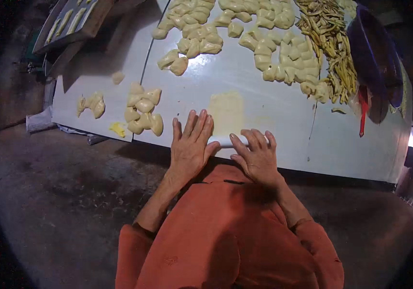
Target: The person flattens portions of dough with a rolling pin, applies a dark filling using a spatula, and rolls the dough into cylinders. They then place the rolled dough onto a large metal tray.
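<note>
1. Head view, place: the dough sheet (227, 111), thin and roughly rectangular, lies flat at the near middle of the bench (283, 115), just beyond the hands.

2. Head view, hands: the left hand (189, 148) is palm down and flat, its fingers extended close together along the sheet's near left side. The right hand (260, 158) is palm down, its fingers bent and spread at the near right corner. Neither visibly grips anything; what lies under the palms, and how hard they press, I cannot tell. A pale strip (223, 140) shows between them; its nature is unclear.

3. Head view, handling: the sheet looks light, soft and limp, likely to stretch, wrinkle or tear if pinched at one point. Its matt face may cling a little to the smooth bench. The near edge seems the best hold, lifted evenly with flat fingertips at both corners.

4. Head view, surroundings: plump dough pieces (144, 107) sit to the left, glossier and probably heavier and stickier than the sheet; these would suit a scooping hold from beneath. Yellowish strips (331, 48) are heaped at the far right, beside a dark blue basin (373, 53).
</note>
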`<state>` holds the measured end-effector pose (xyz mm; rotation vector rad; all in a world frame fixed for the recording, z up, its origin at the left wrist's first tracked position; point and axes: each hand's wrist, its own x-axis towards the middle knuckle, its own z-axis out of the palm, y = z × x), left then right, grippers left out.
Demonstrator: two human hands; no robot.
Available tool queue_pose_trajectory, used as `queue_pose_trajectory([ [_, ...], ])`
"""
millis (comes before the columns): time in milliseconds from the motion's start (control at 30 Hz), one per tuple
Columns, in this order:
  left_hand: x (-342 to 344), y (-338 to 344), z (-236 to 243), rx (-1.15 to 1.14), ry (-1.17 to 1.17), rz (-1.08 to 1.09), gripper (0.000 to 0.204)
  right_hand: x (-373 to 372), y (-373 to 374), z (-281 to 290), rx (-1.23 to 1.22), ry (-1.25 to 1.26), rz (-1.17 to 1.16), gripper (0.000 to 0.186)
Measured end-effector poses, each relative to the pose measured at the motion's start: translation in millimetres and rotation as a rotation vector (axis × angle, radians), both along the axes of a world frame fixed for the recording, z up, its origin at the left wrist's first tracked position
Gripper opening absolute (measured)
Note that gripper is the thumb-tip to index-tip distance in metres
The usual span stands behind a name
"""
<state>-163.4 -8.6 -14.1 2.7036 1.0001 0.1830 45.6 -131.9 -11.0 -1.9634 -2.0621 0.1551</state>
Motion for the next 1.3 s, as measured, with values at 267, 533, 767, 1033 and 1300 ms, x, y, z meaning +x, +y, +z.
queue_pose_trajectory([
  [267,14,1,22,0.092,0.036,0.125,0.072,20,27,25,-0.047,0.127,0.000,0.061],
  [533,60,83,1,0.058,-0.061,0.271,0.063,26,101,-5,-0.164,-0.129,-0.382,0.061],
  [767,107,149,-2,0.113,-0.191,0.342,0.065,56,165,-1,0.006,-0.130,-0.561,0.063],
  [1033,140,215,-8,0.388,-0.299,0.232,0.060,85,201,26,0.178,0.173,-0.077,0.070],
  [1300,60,130,26,0.064,-0.362,-0.014,0.047,83,130,14,0.083,-0.048,-0.295,0.045],
])
